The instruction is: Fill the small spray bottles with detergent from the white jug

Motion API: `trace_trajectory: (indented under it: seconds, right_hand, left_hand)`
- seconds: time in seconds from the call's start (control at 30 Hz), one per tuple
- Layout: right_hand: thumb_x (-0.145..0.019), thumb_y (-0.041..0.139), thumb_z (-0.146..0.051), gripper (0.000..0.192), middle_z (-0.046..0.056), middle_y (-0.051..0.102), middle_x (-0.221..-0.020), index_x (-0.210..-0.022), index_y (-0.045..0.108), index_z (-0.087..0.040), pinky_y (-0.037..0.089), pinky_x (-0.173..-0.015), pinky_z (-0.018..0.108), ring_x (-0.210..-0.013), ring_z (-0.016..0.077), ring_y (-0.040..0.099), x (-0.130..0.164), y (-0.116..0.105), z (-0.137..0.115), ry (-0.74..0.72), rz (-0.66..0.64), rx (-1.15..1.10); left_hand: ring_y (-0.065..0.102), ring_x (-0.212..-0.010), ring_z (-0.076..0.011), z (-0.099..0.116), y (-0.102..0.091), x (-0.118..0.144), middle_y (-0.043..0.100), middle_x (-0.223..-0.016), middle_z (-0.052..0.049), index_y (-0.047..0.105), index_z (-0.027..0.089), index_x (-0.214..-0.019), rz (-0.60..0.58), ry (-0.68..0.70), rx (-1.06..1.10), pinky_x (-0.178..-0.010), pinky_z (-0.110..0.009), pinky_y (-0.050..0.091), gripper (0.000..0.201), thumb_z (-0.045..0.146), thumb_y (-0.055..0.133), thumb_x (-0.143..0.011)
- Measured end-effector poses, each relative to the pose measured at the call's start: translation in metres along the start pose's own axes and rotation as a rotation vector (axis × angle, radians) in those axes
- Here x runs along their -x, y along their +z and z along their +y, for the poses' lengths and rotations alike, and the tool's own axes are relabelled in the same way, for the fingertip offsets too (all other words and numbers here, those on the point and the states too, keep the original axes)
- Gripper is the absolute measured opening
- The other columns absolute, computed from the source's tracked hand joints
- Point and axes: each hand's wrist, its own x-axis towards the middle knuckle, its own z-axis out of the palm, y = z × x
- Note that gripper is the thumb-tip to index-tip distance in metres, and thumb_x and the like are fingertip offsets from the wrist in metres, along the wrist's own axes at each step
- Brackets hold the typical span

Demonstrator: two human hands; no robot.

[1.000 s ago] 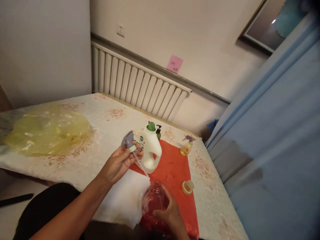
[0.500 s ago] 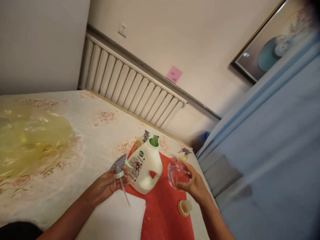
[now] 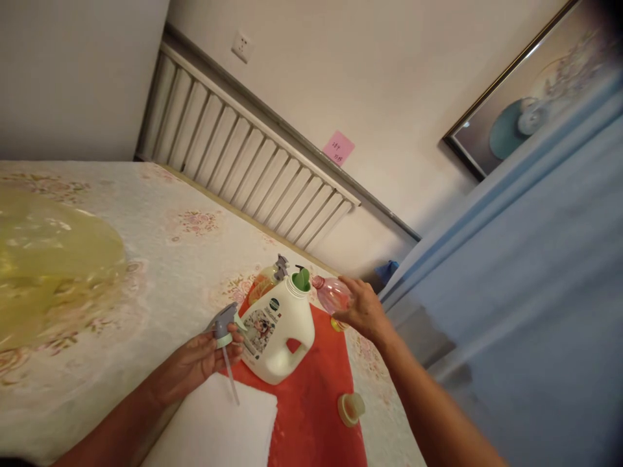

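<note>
Tipped sideways since earlier, the pink bottle (image 3: 332, 294), grasped by the right hand (image 3: 364, 310), points its neck at the white jug (image 3: 287, 347) standing between the hands. Left hand (image 3: 209, 353) pinches a spray head (image 3: 224, 322). Around: another spray bottle (image 3: 261, 284), pale cap (image 3: 351, 408), red cloth (image 3: 311, 421), yellow plastic (image 3: 58, 259).

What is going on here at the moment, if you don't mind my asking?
A person's left hand holds a grey spray head, its thin tube hanging down. The right hand grips a pink-tinted see-through bottle, tipped with its mouth toward the open neck of a white jug. The jug stands on a red cloth; a loose cap lies at the cloth's edge.
</note>
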Motion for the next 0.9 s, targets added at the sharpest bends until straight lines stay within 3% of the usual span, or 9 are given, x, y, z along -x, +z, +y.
trace_trajectory:
  seconds: [0.33,0.53,0.9]
  right_hand:
    - [-0.066,0.073,-0.018,0.074,0.011,0.062,-0.133,-0.138,0.056,-0.018,0.044,-0.097,0.038,-0.112,0.0283,0.054,-0.01,-0.015,-0.011,-0.084,-0.058,0.233]
    - [-0.066,0.07,-0.017,0.071,0.011,0.061,-0.134,-0.136,0.058,-0.02,0.042,-0.096,0.04,-0.116,0.0304,0.053,-0.014,-0.02,-0.019,-0.096,-0.078,0.302]
    - [-0.067,0.069,-0.016,0.07,0.01,0.061,-0.133,-0.136,0.057,-0.021,0.041,-0.095,0.038,-0.116,0.0303,0.052,-0.021,-0.028,-0.022,-0.13,-0.086,0.404]
  left_hand:
    - [0.072,-0.101,-0.0221,0.001,0.006,-0.002,0.074,-0.11,-0.008,0.07,0.02,-0.112,-0.016,-0.021,0.018,-0.097,-0.035,0.055,0.027,0.021,0.073,-0.086]
    - [0.072,-0.098,-0.0204,0.004,0.014,-0.001,0.075,-0.106,-0.007,0.072,0.018,-0.108,0.05,-0.035,0.019,-0.096,-0.033,0.055,0.025,0.017,0.076,-0.083]
    - [0.073,-0.097,-0.0226,0.001,0.005,-0.002,0.074,-0.111,-0.01,0.07,0.018,-0.112,0.013,-0.024,0.026,-0.094,-0.035,0.056,0.029,0.02,0.076,-0.083]
